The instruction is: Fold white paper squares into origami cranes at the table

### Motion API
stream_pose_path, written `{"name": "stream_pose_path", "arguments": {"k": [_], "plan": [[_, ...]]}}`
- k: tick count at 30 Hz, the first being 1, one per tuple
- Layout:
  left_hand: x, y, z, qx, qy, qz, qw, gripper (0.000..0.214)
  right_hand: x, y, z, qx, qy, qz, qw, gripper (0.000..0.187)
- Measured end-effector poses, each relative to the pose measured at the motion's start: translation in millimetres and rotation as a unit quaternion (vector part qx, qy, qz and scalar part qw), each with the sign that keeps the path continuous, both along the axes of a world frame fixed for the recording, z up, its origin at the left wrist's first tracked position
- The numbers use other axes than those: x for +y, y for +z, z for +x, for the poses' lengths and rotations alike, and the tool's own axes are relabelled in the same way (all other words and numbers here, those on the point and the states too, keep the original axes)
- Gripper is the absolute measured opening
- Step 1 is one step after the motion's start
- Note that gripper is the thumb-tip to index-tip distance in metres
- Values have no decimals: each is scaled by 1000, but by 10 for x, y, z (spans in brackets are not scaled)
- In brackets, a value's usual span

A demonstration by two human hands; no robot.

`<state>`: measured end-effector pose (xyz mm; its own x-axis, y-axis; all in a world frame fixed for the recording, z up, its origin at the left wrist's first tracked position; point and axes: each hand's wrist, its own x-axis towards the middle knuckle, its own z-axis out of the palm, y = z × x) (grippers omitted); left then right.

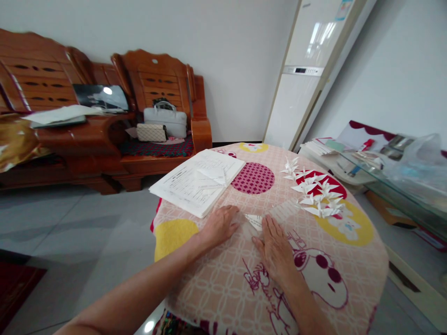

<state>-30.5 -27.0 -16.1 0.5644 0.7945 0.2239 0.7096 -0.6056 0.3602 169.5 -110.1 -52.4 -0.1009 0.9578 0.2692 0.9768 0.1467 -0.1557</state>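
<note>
A small folded sheet of printed paper [254,220] lies on the tablecloth between my two hands. My left hand [220,226] is at its left side, fingers bent and closed at the edge; a smear there blurs the exact contact. My right hand [274,244] presses the paper's right side, fingers together on top and thumb at the lower edge. Beyond my left hand is a stack of printed sheets [188,181] with a loose folded piece [211,176] on top. Several white folded paper cranes [319,190] stand grouped at the table's right far side.
The round table has a pink patterned tablecloth [216,284]. Behind it stand a wooden armchair [200,135] holding a grey bag [169,122], and a tall white air conditioner [289,100]. To the right, a glass-topped table [387,186] carries papers and a plastic bag [415,158].
</note>
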Motion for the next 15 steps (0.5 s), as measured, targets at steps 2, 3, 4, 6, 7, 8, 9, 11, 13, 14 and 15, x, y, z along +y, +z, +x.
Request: {"name": "stream_pose_path", "arguments": {"k": [2,3,4,6,7,8,9,11,13,14,15], "plan": [[82,2,38,-30,-65,16,997,56,0,15,-1,-18,-1,14,1000,57],[113,2,75,-39,-109,17,993,62,6,27,2,-31,-1,20,999,53],[139,4,120,-44,-148,15,988,64,16,42,7,-47,2,25,999,50],[180,17,213,-34,-216,7,976,59,54,77,25,-86,16,29,996,46],[198,27,253,-28,-240,5,970,53,79,97,36,-108,27,28,993,46],[214,39,284,-20,-261,5,965,48,108,118,47,-130,38,25,990,46],[230,50,307,-14,-276,5,961,43,137,138,57,-153,49,21,987,47],[257,65,328,-3,-293,9,956,34,190,175,74,-189,66,18,980,48],[271,64,333,5,-295,14,955,28,225,205,94,-203,82,22,976,48],[272,57,334,8,-293,17,956,25,235,218,109,-198,92,26,976,48],[271,48,338,9,-290,19,957,23,241,232,127,-185,103,31,977,47]]}}
